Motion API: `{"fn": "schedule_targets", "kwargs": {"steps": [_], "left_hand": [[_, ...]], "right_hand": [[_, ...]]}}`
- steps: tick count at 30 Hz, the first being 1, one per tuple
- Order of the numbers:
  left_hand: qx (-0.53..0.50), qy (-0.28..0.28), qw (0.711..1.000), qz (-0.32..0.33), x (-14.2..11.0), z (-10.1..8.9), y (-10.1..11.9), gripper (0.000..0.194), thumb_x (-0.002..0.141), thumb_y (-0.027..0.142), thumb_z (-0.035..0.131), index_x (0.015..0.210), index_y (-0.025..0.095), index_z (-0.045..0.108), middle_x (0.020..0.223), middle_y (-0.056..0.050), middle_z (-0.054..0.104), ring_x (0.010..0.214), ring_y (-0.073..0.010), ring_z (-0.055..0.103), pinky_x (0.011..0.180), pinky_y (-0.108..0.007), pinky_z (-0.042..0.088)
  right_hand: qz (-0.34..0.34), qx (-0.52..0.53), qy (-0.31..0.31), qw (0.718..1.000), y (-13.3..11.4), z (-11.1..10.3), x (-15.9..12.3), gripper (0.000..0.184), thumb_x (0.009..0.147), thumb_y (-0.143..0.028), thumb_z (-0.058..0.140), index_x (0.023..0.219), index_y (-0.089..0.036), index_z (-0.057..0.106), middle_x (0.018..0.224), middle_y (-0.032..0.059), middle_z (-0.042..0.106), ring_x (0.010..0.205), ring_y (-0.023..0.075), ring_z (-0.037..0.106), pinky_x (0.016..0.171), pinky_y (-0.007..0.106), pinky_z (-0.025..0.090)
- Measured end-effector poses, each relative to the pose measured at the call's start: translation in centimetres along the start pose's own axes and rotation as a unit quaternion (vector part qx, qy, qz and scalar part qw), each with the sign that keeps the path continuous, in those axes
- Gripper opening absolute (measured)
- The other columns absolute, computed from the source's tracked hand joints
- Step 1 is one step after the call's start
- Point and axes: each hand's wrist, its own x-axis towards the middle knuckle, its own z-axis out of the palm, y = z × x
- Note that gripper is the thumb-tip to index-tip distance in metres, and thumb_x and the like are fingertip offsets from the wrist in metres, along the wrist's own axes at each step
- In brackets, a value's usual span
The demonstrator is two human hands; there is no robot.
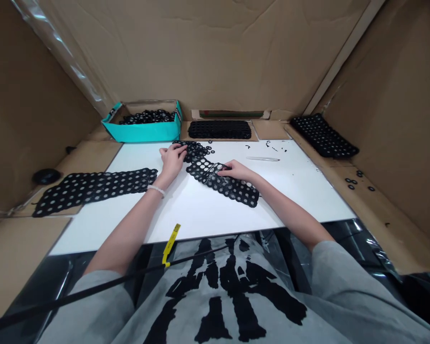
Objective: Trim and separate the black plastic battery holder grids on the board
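My left hand (173, 158) is at a pile of small black rings (195, 152), its fingers bent and apart, touching the pile's left side. My right hand (237, 171) is closed in a pinch at the upper edge of a black perforated strip (241, 191). That strip lies slanted on the white board; its left-hand holes show white, while many others have greyish discs in them. What lies between the right fingertips besides the strip is too small to tell. To the left of my left wrist is a longer black perforated strip (96, 187) with grey discs.
A turquoise-sided box (143, 133) of black rings stands at the back left. Stacked perforated strips (220, 129) lie at the back, more strips (324, 136) at right. A pair of tweezers (263, 158) rests on the white board (290, 186). Cardboard walls (215, 57) enclose the area.
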Motion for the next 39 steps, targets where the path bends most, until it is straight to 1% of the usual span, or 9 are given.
{"fn": "schedule_targets", "kwargs": {"steps": [3, 6, 9, 13, 16, 21, 27, 31, 39], "left_hand": [[0.041, -0.045, 0.993, 0.098, -0.9, -0.3, 1.8, 0.039, 0.086, 0.037, 0.059, 0.12, 0.022, 0.069, 0.125, -0.011, 0.065, 0.111, -0.0313, 0.049, 0.098, -0.048, 0.035], [-0.015, -0.213, 0.958, 0.191, -2.4, -0.1, 4.4, 0.034, 0.083, 0.046, 0.063, 0.104, 0.022, 0.074, 0.1, -0.007, 0.073, 0.096, -0.0263, 0.055, 0.091, -0.041, 0.04], [-0.058, -0.27, 0.945, 0.176, -3.6, 0.7, 5.6, 0.031, 0.075, 0.047, 0.069, 0.089, 0.02, 0.076, 0.086, -0.006, 0.074, 0.085, -0.0237, 0.059, 0.08, -0.035, 0.044], [-0.141, -0.269, 0.951, 0.052, -3.4, 1.8, 4.5, 0.026, 0.075, 0.04, 0.068, 0.084, 0.017, 0.077, 0.085, -0.006, 0.076, 0.078, -0.0223, 0.064, 0.075, -0.033, 0.048], [-0.145, -0.172, 0.974, -0.023, -2.1, 1.6, 2.8, 0.023, 0.077, 0.034, 0.066, 0.086, 0.016, 0.078, 0.088, -0.008, 0.076, 0.084, -0.0248, 0.066, 0.08, -0.035, 0.049], [0.026, -0.015, 0.999, 0.039, -1.1, -0.1, 2.5, 0.034, 0.087, 0.029, 0.059, 0.117, 0.024, 0.071, 0.13, -0.008, 0.064, 0.116, -0.0301, 0.051, 0.102, -0.047, 0.036], [0.001, -0.207, 0.953, 0.221, -4.3, 0.4, 6.7, 0.029, 0.08, 0.045, 0.07, 0.099, 0.022, 0.074, 0.098, -0.006, 0.073, 0.097, -0.0268, 0.055, 0.09, -0.042, 0.04], [-0.026, -0.202, 0.942, 0.265, -5.8, 1.0, 7.8, 0.025, 0.084, 0.037, 0.067, 0.102, 0.02, 0.072, 0.096, -0.007, 0.073, 0.092, -0.0245, 0.058, 0.088, -0.04, 0.042], [-0.051, -0.173, 0.973, 0.143, -5.2, 1.6, 6.8, 0.026, 0.089, 0.032, 0.055, 0.087, 0.019, 0.077, 0.085, -0.007, 0.075, 0.083, -0.0234, 0.06, 0.08, -0.037, 0.046]], "right_hand": [[-0.01, 0.006, 0.017, 1.0, 0.0, 0.4, 0.0, 0.055, 0.065, -0.065, 0.068, 0.076, -0.012, 0.067, 0.066, -0.0007, 0.056, 0.067, 0.0124, 0.046, 0.068, 0.026, 0.035], [-0.039, 0.02, 0.027, 0.999, 0.0, 0.8, 0.1, 0.057, 0.067, -0.067, 0.066, 0.079, -0.012, 0.068, 0.066, -0.0014, 0.055, 0.068, 0.0124, 0.046, 0.068, 0.025, 0.035], [-0.054, 0.022, 0.025, 0.998, 0.1, 0.8, 0.2, 0.057, 0.069, -0.068, 0.062, 0.073, -0.012, 0.066, 0.062, -0.0023, 0.051, 0.066, 0.0115, 0.042, 0.064, 0.025, 0.032], [-0.03, 0.012, -0.037, 0.999, 0.0, -0.3, 0.0, 0.053, 0.067, -0.064, 0.067, 0.075, -0.012, 0.066, 0.063, -0.0022, 0.053, 0.064, 0.0107, 0.042, 0.062, 0.024, 0.032], [-0.013, 0.0, -0.053, 0.999, -0.2, -1.0, -0.4, 0.049, 0.066, -0.059, 0.07, 0.076, -0.012, 0.067, 0.062, -0.0026, 0.053, 0.061, 0.0093, 0.041, 0.059, 0.023, 0.032], [0.052, -0.008, -0.033, 0.998, -0.9, -1.0, -0.8, 0.042, 0.068, -0.056, 0.069, 0.076, -0.014, 0.064, 0.055, -0.005, 0.044, 0.051, 0.0073, 0.035, 0.048, 0.022, 0.026], [0.064, 0.026, 0.018, 0.997, -1.1, -0.2, -0.8, 0.037, 0.07, -0.051, 0.068, 0.069, -0.014, 0.063, 0.051, -0.0052, 0.043, 0.053, 0.0085, 0.038, 0.052, 0.023, 0.028], [0.005, 0.124, -0.049, 0.991, -0.4, -0.9, -0.9, 0.042, 0.067, -0.05, 0.072, 0.088, -0.013, 0.073, 0.077, 0.001, 0.067, 0.075, 0.0147, 0.055, 0.072, 0.026, 0.04], [0.002, 0.033, -0.049, 0.998, 0.7, -1.4, -1.6, 0.045, 0.065, -0.055, 0.072, 0.077, -0.012, 0.066, 0.061, -0.0044, 0.052, 0.062, 0.0099, 0.041, 0.062, 0.024, 0.031]]}}
